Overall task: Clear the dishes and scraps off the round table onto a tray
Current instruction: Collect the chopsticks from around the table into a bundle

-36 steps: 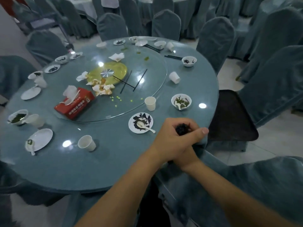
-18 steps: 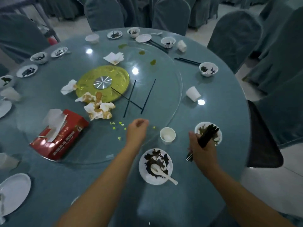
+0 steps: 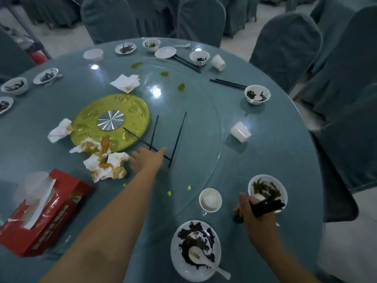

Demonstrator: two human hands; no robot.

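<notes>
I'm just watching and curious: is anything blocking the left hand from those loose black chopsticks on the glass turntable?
Nothing visible does. The left hand is at the near ends of the loose black chopsticks on the glass turntable; the stained napkins lie beside it, out of the path.

Table [image 3: 265, 160]: grey-blue. Chair covers [image 3: 285, 50]: same blue. Centre disc [image 3: 134, 111]: gold w/ embossed motifs; hub [image 3: 110, 120] silver, radial lines. Tissue box [image 3: 51, 217], near left: red, white print. Napkins [image 3: 106, 164]: white, orange-brown stains. Loose chopsticks [image 3: 177, 137] + chopstick bundle [image 3: 267, 206], near right: black. Plate [image 3: 177, 266], bowl [image 3: 284, 190], cup [image 3: 220, 203]: white. Scraps [image 3: 195, 235]: green-black.
</notes>
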